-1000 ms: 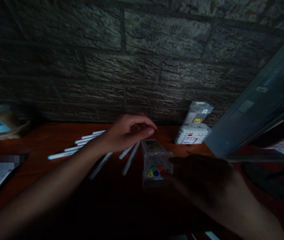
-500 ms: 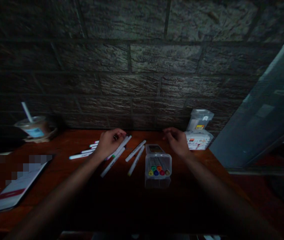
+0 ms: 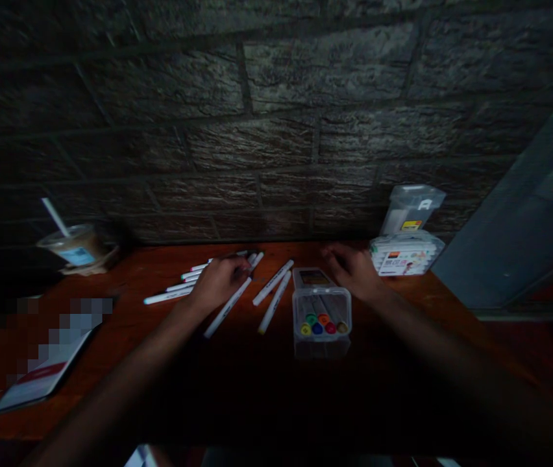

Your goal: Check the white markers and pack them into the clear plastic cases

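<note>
Six colour-ended markers [image 3: 324, 320] in clear plastic case [image 3: 322, 351] (label [image 3: 314, 277] illegible), left hand [image 3: 221, 280], right hand [image 3: 356, 269] near brown wooden desk's [image 3: 157, 258] back edge, grips unclear.

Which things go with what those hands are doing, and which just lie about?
Probably in the job:
loose white markers by the left hand
clear marker case by the right hand

Probably lying about:
plastic drink cup
tablet-like slab

Dim scene; weak, cool light on block wall [image 3: 281, 143], upper left darker. Near middle of bench [image 3: 130, 331] sunk in near-black shadow. Right fingers [image 3: 342, 256] murky, soft-edged. Blocky pixel patch, lower left.
</note>
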`<state>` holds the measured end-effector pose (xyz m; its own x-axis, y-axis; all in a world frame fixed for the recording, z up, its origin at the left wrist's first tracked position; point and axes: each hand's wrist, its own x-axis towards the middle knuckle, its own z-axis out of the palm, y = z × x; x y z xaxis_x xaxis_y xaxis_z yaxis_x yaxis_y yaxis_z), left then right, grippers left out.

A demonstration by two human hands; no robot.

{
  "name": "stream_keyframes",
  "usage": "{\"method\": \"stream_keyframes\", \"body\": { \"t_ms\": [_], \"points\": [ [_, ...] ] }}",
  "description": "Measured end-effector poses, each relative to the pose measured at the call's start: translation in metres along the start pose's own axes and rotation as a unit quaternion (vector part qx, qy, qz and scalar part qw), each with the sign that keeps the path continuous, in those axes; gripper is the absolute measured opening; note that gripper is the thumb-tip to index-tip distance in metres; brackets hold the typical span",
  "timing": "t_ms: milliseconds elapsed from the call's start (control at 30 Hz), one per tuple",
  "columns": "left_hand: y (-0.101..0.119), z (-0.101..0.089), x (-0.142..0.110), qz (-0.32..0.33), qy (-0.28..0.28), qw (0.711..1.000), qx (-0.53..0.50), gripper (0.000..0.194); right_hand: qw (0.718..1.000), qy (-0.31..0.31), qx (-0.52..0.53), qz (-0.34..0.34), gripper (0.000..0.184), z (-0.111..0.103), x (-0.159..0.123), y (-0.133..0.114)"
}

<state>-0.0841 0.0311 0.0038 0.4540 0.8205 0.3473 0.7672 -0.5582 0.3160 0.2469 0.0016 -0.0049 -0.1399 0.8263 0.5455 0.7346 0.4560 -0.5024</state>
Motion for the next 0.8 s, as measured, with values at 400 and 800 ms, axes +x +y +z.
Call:
{"method": "stream_keyframes", "body": {
  "t_ms": [400,800],
  "points": [
    [-0.005,0.006,0.0,-0.021,-0.007,0.997,0.075,0.024,1.0,-0.001,-0.013,-0.006,0.031,-0.001,-0.001,-0.001],
    [0.0,0.012,0.0,-0.025,-0.008,0.998,0.065,0.025,1.0,-0.012,-0.016,-0.007,0.032,-0.001,-0.001,-0.001]
  ]
}}
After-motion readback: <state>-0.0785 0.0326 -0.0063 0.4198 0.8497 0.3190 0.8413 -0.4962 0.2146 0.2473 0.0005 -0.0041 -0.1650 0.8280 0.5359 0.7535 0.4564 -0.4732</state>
